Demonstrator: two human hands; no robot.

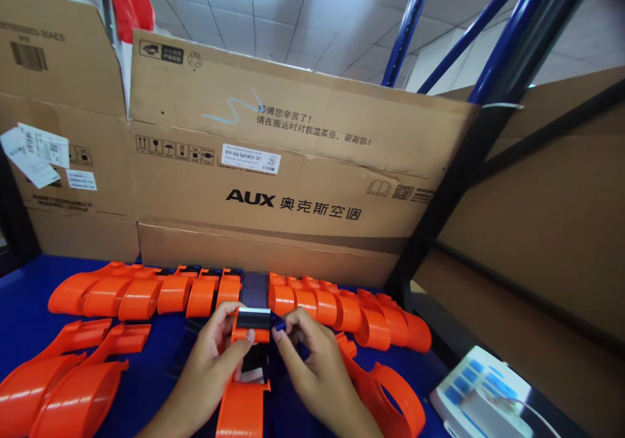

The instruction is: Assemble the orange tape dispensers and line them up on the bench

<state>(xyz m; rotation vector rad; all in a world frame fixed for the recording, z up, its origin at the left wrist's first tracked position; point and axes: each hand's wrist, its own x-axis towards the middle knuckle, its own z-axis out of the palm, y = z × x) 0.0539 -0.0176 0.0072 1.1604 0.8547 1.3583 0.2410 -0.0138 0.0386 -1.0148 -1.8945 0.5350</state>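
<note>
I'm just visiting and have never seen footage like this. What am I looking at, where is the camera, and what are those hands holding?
No machine here: this is one picture from a camera worn on a person's head, looking down at their own bare hands. The left hand and right hand together grip an orange plastic part with a black toothed strip on top. Many similar orange shells lie in rows on the blue table. Behind stand big cardboard boxes; at the lower right lies a white keypad.
</note>
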